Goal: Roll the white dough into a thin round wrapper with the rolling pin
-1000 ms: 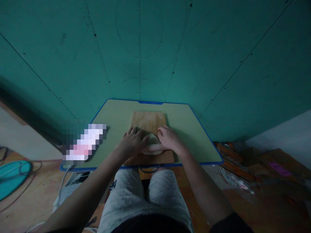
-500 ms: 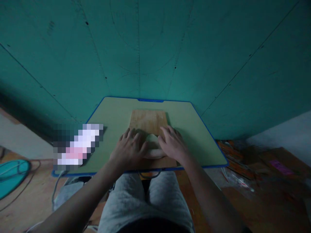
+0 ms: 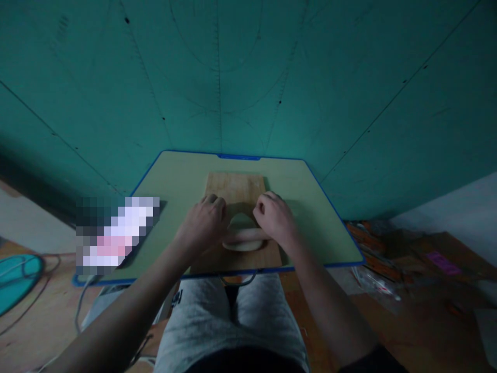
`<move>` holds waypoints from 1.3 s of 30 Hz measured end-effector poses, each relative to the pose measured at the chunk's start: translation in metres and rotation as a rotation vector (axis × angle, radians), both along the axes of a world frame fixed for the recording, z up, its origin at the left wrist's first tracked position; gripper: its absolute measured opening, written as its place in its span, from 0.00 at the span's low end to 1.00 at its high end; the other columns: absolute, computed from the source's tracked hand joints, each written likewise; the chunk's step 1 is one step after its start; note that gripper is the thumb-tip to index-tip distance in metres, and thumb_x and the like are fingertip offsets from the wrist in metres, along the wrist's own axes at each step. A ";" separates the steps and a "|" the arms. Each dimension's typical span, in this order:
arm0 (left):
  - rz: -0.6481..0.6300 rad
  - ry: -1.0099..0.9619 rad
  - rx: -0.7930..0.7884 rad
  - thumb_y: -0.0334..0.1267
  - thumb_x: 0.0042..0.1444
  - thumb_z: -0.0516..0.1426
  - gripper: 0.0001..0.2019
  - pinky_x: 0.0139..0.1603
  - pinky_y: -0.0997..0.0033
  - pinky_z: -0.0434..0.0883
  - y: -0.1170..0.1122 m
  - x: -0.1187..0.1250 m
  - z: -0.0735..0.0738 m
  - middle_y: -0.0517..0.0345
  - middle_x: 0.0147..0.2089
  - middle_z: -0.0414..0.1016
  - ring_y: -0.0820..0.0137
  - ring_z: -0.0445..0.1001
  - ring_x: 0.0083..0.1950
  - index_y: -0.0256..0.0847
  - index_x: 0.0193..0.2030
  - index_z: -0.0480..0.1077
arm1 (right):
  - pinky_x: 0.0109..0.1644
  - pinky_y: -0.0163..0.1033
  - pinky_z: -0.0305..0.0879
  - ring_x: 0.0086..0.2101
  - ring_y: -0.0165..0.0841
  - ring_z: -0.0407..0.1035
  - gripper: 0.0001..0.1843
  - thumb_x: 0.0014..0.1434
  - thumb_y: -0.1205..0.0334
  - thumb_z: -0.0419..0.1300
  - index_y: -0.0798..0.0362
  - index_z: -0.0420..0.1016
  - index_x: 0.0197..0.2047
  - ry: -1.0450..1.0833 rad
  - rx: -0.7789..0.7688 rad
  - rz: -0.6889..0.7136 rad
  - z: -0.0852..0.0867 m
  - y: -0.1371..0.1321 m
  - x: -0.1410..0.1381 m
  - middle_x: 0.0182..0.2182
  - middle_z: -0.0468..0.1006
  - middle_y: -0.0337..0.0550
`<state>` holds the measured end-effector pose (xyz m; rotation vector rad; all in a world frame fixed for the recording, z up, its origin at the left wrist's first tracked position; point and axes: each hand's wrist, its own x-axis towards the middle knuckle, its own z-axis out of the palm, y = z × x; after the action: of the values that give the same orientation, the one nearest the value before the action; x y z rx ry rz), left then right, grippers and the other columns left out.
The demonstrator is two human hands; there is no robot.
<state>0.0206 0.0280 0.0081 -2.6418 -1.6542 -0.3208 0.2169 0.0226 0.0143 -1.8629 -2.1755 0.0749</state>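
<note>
A pale rolling pin (image 3: 247, 235) lies crosswise over a flat round of dough (image 3: 244, 246). The dough shows on both sides of the pin, on a wooden board (image 3: 236, 186). My left hand (image 3: 205, 217) is closed, fingers curled, over the pin's left end. Over the right end, my right hand (image 3: 275, 217) is also closed, its thumb against the curled fingers. Both ends of the pin are hidden under my hands.
The board rests on a small light-topped table (image 3: 310, 207) with a blue edge, against a green wall (image 3: 248, 77). A blurred-out lit device (image 3: 120, 233) with a cable stands at the table's left. Cardboard and odds and ends (image 3: 427, 254) lie on the floor at right.
My fingers, stretched out forward before, are now curled in. The rolling pin has moved slightly away from me, baring the dough's near edge. My view has shifted slightly.
</note>
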 end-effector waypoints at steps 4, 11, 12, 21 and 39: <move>0.036 -0.015 -0.032 0.37 0.68 0.49 0.11 0.38 0.63 0.70 -0.021 -0.004 -0.003 0.49 0.38 0.72 0.60 0.74 0.40 0.37 0.39 0.70 | 0.44 0.40 0.62 0.41 0.38 0.70 0.09 0.63 0.66 0.52 0.50 0.74 0.37 0.013 0.028 0.014 0.001 -0.020 0.001 0.40 0.77 0.46; 0.084 0.096 -0.017 0.36 0.66 0.48 0.13 0.42 0.61 0.71 0.015 0.005 0.009 0.43 0.41 0.73 0.57 0.75 0.44 0.34 0.42 0.73 | 0.43 0.40 0.62 0.42 0.38 0.72 0.12 0.67 0.65 0.51 0.52 0.76 0.39 -0.015 -0.052 -0.033 0.001 0.020 -0.002 0.42 0.79 0.48; 0.077 0.109 -0.010 0.36 0.66 0.48 0.14 0.41 0.61 0.71 0.019 0.007 0.011 0.43 0.41 0.73 0.56 0.75 0.44 0.34 0.42 0.73 | 0.43 0.40 0.62 0.42 0.37 0.72 0.12 0.67 0.65 0.51 0.52 0.76 0.39 -0.018 -0.056 -0.028 0.001 0.024 -0.002 0.42 0.79 0.48; -0.088 0.232 -0.109 0.39 0.68 0.47 0.16 0.42 0.61 0.69 -0.025 0.002 0.016 0.45 0.45 0.73 0.53 0.71 0.49 0.38 0.46 0.75 | 0.48 0.40 0.64 0.44 0.38 0.72 0.14 0.71 0.54 0.51 0.51 0.74 0.40 0.036 0.035 0.058 0.000 -0.014 -0.001 0.42 0.77 0.47; 0.031 0.195 -0.113 0.44 0.67 0.48 0.16 0.44 0.59 0.68 -0.041 0.004 0.017 0.44 0.46 0.72 0.55 0.70 0.47 0.39 0.46 0.74 | 0.59 0.49 0.63 0.55 0.45 0.69 0.18 0.69 0.54 0.51 0.54 0.72 0.55 0.048 0.004 0.016 -0.004 -0.030 0.000 0.54 0.75 0.54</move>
<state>0.0242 -0.0134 0.0254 -2.6223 -1.6952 0.0315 0.2172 -0.0078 0.0099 -1.8230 -2.1570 0.1173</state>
